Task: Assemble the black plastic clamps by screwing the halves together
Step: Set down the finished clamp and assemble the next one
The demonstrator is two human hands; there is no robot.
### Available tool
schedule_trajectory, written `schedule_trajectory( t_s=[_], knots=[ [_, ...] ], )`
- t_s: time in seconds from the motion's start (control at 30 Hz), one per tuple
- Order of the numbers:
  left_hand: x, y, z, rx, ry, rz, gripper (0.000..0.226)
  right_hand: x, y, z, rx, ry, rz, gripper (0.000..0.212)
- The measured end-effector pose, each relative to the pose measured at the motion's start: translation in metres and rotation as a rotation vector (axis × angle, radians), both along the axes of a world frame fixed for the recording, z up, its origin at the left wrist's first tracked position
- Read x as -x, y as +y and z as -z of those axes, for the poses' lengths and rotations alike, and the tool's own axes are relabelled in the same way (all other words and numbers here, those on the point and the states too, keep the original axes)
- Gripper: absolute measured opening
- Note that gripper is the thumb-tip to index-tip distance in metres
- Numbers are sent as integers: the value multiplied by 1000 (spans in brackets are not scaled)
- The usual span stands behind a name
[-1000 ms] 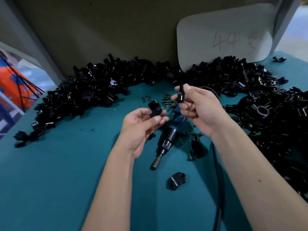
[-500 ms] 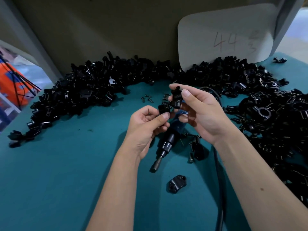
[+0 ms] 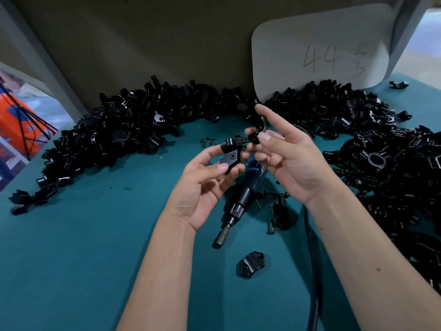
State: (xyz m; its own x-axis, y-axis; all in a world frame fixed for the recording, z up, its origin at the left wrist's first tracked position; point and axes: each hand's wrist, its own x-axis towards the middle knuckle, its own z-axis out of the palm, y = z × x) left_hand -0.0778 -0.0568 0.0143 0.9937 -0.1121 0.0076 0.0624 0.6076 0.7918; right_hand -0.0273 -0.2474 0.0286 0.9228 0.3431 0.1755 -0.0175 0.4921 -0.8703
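Holding one black clamp half (image 3: 231, 156) between thumb and fingertips, the left hand (image 3: 205, 185) is raised palm-up above the teal bench (image 3: 83, 247); its fingers curl loosely round the piece, whose flat face with a screw hole is turned toward the camera. The right hand (image 3: 288, 163) sits just beside it, apart from the left by a small gap. Its thumb and middle fingers pinch a second, smaller clamp half (image 3: 256, 134), while the index finger points straight up and away from the piece. The two halves are near each other but not touching.

Directly below the hands lies a power screwdriver (image 3: 241, 204), its tip pointing toward the person and its black hose (image 3: 312, 259) running down along the right forearm. Just right of the screwdriver lie a few bolts (image 3: 272, 225) and a dark part. A single clamp half (image 3: 250, 264) rests on the bench nearer the person than the screwdriver's tip. Loose small screws (image 3: 210, 139) are scattered beyond the hands. Behind the screwdriver and curving round to its right, a long heap of black clamp parts (image 3: 133, 130) rings the work area. A pale card marked "44" (image 3: 322, 51) leans against the back wall above the heap.
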Motion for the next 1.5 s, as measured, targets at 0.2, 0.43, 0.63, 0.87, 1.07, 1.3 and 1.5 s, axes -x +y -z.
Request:
schedule_trajectory(
  t_s=[0.2,0.43,0.63,0.87,1.07,1.3,1.5],
  knots=[
    [-3,-4,3,-66,39,-118,23,0,1,-2,38,37,67,50],
    [-8,0,8,-177,-27,-262,39,-1,-2,-1,139,125,42,47],
    [-8,-3,7,-41,-24,-268,34,-2,0,-1,195,83,125,49],
    [-12,-23,9,-551,-181,-387,32,1,15,3,635,-240,468,56],
    [-10,-34,10,-300,-164,-325,24,1,23,9,664,-327,424,42],
    [-9,-29,8,-229,-131,-292,30,1,19,6,553,-243,293,52],
    [-6,-32,4,-234,-94,-269,19,-4,8,7,592,-158,248,54]
  ],
)
